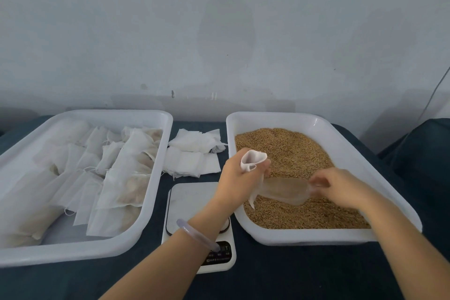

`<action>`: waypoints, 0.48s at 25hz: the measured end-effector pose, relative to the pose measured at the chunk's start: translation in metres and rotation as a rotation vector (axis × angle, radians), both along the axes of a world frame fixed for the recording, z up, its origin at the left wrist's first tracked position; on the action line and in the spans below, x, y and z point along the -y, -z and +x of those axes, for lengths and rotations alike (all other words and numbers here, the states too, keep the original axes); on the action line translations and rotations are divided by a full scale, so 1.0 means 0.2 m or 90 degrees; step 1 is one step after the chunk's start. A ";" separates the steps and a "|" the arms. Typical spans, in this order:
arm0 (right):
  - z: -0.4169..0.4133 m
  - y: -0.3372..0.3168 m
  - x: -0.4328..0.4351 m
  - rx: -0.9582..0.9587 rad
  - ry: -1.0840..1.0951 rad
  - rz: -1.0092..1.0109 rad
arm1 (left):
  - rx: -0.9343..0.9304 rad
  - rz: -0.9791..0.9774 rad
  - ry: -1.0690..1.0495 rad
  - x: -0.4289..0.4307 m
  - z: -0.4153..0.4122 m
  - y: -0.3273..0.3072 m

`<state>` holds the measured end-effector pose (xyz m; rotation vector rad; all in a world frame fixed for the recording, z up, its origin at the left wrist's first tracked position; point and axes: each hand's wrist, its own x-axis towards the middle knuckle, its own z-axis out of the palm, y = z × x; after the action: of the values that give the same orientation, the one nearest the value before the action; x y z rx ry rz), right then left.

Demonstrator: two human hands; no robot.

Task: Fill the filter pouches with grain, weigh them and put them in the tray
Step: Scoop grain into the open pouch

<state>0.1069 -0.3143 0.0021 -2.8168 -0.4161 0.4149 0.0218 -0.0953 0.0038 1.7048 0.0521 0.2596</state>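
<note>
Nine o'clock tray (155,178): filled pouches (131,185). Three o'clock tray (353,153): grain (292,148). Left hand (235,178) grips open pouch (253,159), mouth above fingers (267,168); right hand (341,185) pinches clear scoop (285,189).

A: What's in the left grip (239,175)?
B: A plain white fabric filter pouch (253,159). The right grip (341,185) has a clear, colourless plastic scoop (283,189).
A: And beneath both?
B: There's golden-brown loose grain (292,148) in a white rectangular plastic tray (280,117); left of the left grip, a white scale (192,200) on the dark teal tabletop (292,273).
</note>
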 end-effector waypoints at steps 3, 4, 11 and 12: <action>-0.03 -0.01 -0.09 0.039 -0.033 -0.017 | 0.023 0.015 0.071 -0.11 -0.05 -0.05; -0.05 -0.04 -0.14 0.075 -0.044 0.069 | 0.034 0.042 0.107 -0.16 -0.07 -0.07; -0.33 -0.22 -0.69 -0.105 -0.405 0.437 | 0.009 0.169 0.335 -0.45 -0.15 -0.23; -0.33 -0.20 -0.75 -0.088 -0.404 0.450 | -0.001 0.186 0.345 -0.48 -0.16 -0.23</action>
<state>0.0412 -0.1637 0.0430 -1.9179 -1.1652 0.4598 -0.0093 0.0016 0.0506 1.9350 -0.4610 -0.1476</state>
